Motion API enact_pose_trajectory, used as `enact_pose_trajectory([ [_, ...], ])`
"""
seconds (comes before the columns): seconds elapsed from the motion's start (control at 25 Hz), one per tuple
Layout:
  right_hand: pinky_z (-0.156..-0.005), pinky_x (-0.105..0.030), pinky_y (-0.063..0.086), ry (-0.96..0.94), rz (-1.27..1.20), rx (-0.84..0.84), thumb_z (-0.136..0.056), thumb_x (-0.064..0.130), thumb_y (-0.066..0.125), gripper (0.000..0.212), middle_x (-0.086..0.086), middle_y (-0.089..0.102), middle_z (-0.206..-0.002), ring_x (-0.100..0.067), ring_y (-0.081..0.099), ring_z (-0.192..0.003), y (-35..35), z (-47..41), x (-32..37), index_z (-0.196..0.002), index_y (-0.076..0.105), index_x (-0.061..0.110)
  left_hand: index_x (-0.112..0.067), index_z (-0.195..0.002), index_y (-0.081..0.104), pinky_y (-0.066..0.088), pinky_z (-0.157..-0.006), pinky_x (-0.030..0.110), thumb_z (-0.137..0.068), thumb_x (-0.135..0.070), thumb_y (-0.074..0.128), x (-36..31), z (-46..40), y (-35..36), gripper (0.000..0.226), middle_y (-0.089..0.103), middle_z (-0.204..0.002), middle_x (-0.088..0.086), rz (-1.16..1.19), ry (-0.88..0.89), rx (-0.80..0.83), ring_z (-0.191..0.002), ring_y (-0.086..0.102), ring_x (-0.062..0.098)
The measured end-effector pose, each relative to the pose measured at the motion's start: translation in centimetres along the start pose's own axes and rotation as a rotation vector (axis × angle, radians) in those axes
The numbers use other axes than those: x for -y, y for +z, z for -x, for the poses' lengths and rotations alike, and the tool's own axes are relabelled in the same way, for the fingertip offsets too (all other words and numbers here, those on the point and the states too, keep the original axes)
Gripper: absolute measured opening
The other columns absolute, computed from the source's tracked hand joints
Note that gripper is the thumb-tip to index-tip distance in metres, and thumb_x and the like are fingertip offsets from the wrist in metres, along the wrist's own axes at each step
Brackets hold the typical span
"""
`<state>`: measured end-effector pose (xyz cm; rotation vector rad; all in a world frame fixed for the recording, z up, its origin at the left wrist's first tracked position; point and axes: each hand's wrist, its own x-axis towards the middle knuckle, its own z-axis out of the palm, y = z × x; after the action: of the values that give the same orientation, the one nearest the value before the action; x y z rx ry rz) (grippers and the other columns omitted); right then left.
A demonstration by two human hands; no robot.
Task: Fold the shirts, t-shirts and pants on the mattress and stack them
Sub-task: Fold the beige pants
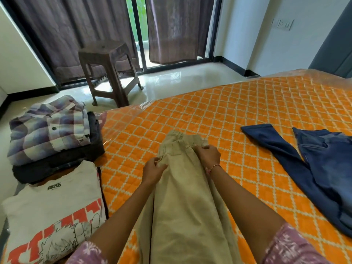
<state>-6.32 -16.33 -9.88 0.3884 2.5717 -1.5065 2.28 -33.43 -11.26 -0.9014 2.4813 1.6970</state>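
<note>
left hand [154, 169] fingers clamped on beige cotton pants [182, 197] near waistband | right hand [208, 156] fingers clamped on same waistband | pants lie lengthwise on orange quilted mattress [238, 111] | dark blue jeans [314, 164] well apart, right

Brown plastic stool [108, 73] on glossy pale floor [171, 80]. Dark curtains [76, 29] over sliding glass door [140, 33]. White walls [245, 31].

bare mattress [219, 119] ahead, folded stacks [51, 141] left, jeans [323, 164] right
</note>
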Motion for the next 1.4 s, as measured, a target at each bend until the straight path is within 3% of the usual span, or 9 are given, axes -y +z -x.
enact_pose_trajectory([
  [0.12, -0.079, -0.037, 0.052, 0.047, -0.224, 0.160, -0.090, 0.020, 0.062, 0.008, -0.013, 0.069, -0.101, -0.026, 0.062, -0.087, 0.6, -1.6, 0.9, -0.087, 0.066, 0.014, -0.003, -0.123, 0.054, 0.049, -0.077, 0.032, -0.086, -0.011, 0.068, -0.7, -2.4, 0.2, 0.040, 0.060, -0.105, 0.011, 0.106, 0.038, 0.025, -0.099, 0.058, 0.028],
  [0.28, -0.068, -0.036, 0.060, 0.355, -1.058, 0.479, -0.099, 0.014, 0.040, 0.034, -0.015, 0.072, -0.090, -0.025, 0.071, -0.076, -0.1, -2.6, 0.1, -0.093, 0.071, 0.001, -0.010, -0.084, 0.059, 0.049, -0.057, 0.021, -0.082, 0.002, 0.062, -1.2, -2.9, -1.2, 0.012, 0.062, -0.079, 0.005, 0.563, -0.022, 0.206, -0.072, 0.059, 0.016],
  [0.48, -0.062, -0.035, 0.054, 0.463, -0.740, 0.298, -0.095, 0.010, 0.045, 0.023, -0.011, 0.068, -0.076, -0.026, 0.063, -0.068, 1.3, -4.0, -2.1, -0.105, 0.063, 0.001, -0.002, -0.115, 0.064, 0.053, -0.090, 0.046, -0.083, -0.010, 0.069, -2.1, -4.3, -0.2, 0.034, 0.068, -0.110, 0.017, 0.321, -0.242, 0.392, -0.098, 0.066, 0.032],
  [0.68, -0.052, -0.029, 0.057, 0.431, -1.030, 0.455, -0.098, 0.017, 0.032, 0.056, -0.012, 0.071, -0.066, -0.025, 0.069, -0.060, -0.5, -3.5, -0.6, -0.065, 0.074, 0.002, -0.011, -0.088, 0.074, 0.054, -0.071, 0.030, -0.078, -0.020, 0.067, -4.8, -4.9, 1.4, 0.015, 0.071, -0.085, 0.008, 0.537, -0.245, 0.461, -0.072, 0.066, 0.021],
  [0.84, -0.064, -0.035, 0.059, 0.307, -0.869, 0.606, -0.100, 0.016, 0.040, 0.038, -0.015, 0.072, -0.088, -0.026, 0.070, -0.073, -0.9, -3.8, 0.5, -0.092, 0.074, 0.001, -0.010, -0.079, 0.077, 0.057, -0.063, 0.028, -0.079, -0.022, 0.065, -5.1, -5.2, 0.9, 0.017, 0.073, -0.075, 0.006, 0.679, -0.297, 0.545, -0.065, 0.070, 0.020],
  [0.96, -0.068, -0.034, 0.053, 0.149, -0.446, 0.337, -0.094, 0.009, 0.054, 0.022, -0.023, 0.067, -0.099, -0.027, 0.062, -0.074, 0.2, -4.8, -0.2, -0.104, 0.063, -0.008, -0.008, -0.090, 0.067, 0.056, -0.055, 0.024, -0.091, -0.008, 0.056, -5.0, -5.9, 1.7, 0.011, 0.073, -0.069, 0.002, 0.602, -0.167, 0.412, -0.065, 0.069, 0.019],
  [1.16, -0.082, -0.045, 0.053, 0.202, -0.722, 0.222, -0.098, 0.011, 0.048, 0.014, -0.015, 0.065, -0.107, -0.026, 0.062, -0.087, 1.3, -4.0, -1.4, -0.106, 0.060, 0.011, -0.006, -0.108, 0.060, 0.056, -0.070, 0.027, -0.083, -0.002, 0.067, -3.5, -6.7, 2.9, 0.026, 0.070, -0.093, 0.004, 0.432, 0.032, 0.172, -0.086, 0.065, 0.020],
  [1.24, -0.085, -0.045, 0.050, 0.079, -0.452, 0.003, -0.098, 0.025, 0.051, 0.023, -0.015, 0.063, -0.113, -0.029, 0.060, -0.094, 2.0, -2.9, -1.2, -0.116, 0.055, 0.012, -0.007, -0.120, 0.055, 0.052, -0.080, 0.030, -0.078, -0.012, 0.075, -3.4, -6.6, 3.2, 0.047, 0.064, -0.109, 0.006, 0.208, 0.141, 0.097, -0.098, 0.062, 0.021],
  [1.4, -0.075, -0.030, 0.042, -0.016, 0.002, -0.074, -0.088, 0.043, 0.061, 0.041, -0.009, 0.065, -0.112, -0.030, 0.059, -0.104, 3.0, -0.9, -1.5, -0.114, 0.062, 0.012, -0.002, -0.127, 0.050, 0.055, -0.066, 0.019, -0.093, -0.005, 0.057, -3.3, -6.6, 3.3, 0.035, 0.060, -0.112, 0.011, 0.426, 0.083, 0.196, -0.086, 0.062, 0.015],
])
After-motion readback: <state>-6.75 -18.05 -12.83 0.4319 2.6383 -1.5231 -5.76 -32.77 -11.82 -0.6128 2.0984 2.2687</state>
